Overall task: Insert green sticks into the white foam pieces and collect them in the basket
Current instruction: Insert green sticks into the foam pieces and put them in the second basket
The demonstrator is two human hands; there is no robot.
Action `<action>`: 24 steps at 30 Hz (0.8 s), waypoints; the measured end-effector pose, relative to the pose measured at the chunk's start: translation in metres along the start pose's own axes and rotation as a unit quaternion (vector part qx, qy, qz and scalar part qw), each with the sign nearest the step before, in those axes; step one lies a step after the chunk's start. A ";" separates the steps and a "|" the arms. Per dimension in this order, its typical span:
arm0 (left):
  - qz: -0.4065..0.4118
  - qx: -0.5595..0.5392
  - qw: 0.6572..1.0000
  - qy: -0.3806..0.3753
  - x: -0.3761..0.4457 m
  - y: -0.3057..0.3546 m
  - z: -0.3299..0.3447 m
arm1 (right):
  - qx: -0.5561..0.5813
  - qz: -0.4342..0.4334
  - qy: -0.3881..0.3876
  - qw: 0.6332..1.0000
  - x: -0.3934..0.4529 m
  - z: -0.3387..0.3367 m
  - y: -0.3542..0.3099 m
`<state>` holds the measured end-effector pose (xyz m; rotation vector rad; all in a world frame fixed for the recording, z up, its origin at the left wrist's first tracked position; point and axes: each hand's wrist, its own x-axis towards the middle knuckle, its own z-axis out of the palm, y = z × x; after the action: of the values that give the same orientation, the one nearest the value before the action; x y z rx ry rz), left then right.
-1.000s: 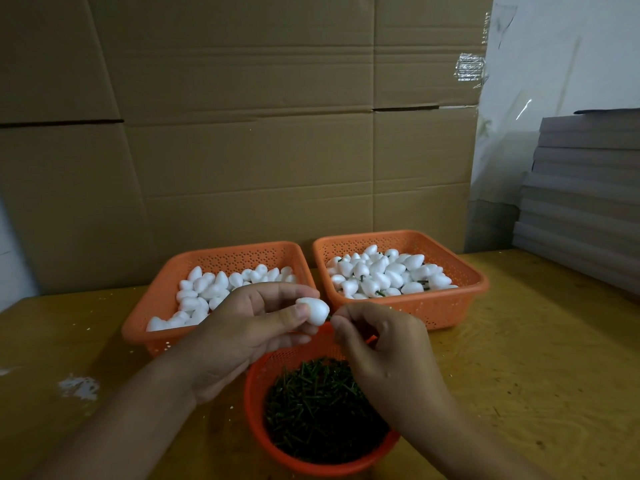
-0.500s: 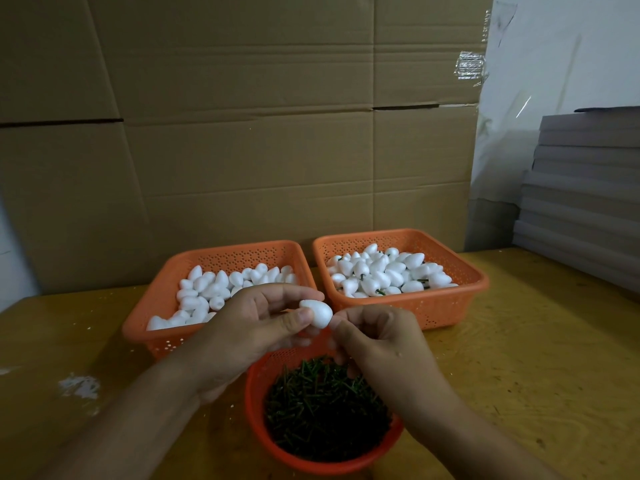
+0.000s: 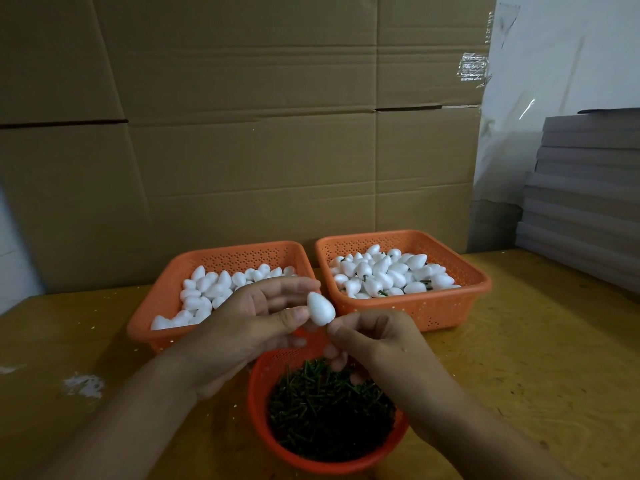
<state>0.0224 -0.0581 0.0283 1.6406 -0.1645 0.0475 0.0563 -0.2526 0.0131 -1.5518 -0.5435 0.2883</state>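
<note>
We pinch one white foam piece [image 3: 321, 308] with our left hand [image 3: 242, 336], thumb against its smooth, egg-shaped side; our right hand [image 3: 375, 344] meets its blunt end with curled fingertips, presumably pressing in a green stick we cannot see. Next calls for a straight, gentle push, since foam dents. Below sits the round basket [image 3: 258, 407] of thin sticks [image 3: 329, 410]; behind, the left basket [image 3: 166, 306] holds plain pieces, the right basket [image 3: 450, 306] finished ones, on the wooden counter [image 3: 519, 358]

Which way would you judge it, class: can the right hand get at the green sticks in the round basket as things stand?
Probably yes. The right hand hovers directly above the green sticks, the round basket is open-topped, and nothing lies between. Its fingers seem busy at the foam piece.
</note>
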 end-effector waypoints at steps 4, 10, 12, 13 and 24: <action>-0.003 -0.039 0.999 0.015 0.000 -0.001 0.005 | 0.027 -0.031 0.052 0.998 0.000 0.002 0.003; 0.021 -0.003 0.999 0.030 0.001 -0.004 0.014 | -0.051 -0.074 0.049 0.995 -0.001 0.003 0.004; 0.018 -0.013 0.999 0.030 0.001 -0.005 0.015 | -0.050 -0.071 0.043 0.995 -0.002 0.004 0.005; 0.015 -0.021 0.999 0.025 0.001 -0.006 0.014 | -0.036 -0.063 0.037 0.997 -0.002 0.003 0.004; 0.014 -0.051 0.998 -0.016 0.000 -0.002 0.010 | 0.101 0.044 -0.033 0.993 -0.003 0.002 0.001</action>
<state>0.0219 -0.0675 0.0257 1.5379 -0.2111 0.0331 0.0527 -0.2522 0.0110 -1.3751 -0.4818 0.4507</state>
